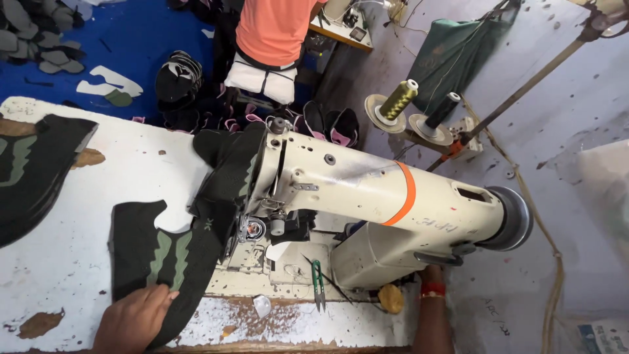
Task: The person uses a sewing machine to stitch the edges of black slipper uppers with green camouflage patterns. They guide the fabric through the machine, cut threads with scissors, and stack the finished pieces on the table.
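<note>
My left hand (134, 319) rests flat on a black fabric shoe-upper piece with green wavy stripes (164, 252) on the worn white table. The fabric runs up under the needle area (252, 229) of a cream industrial sewing machine (367, 190) with an orange band. My right forearm, with a red wristband (432, 289), reaches under the machine's body at the right; the hand itself is hidden behind the machine.
Green thread snips (318, 282) lie on the machine bed. Another black and green piece (33, 170) lies at the table's left. Two thread cones (409, 108) stand behind the machine. A person in an orange shirt (272, 29) sits beyond, near piles of black pieces (180, 82).
</note>
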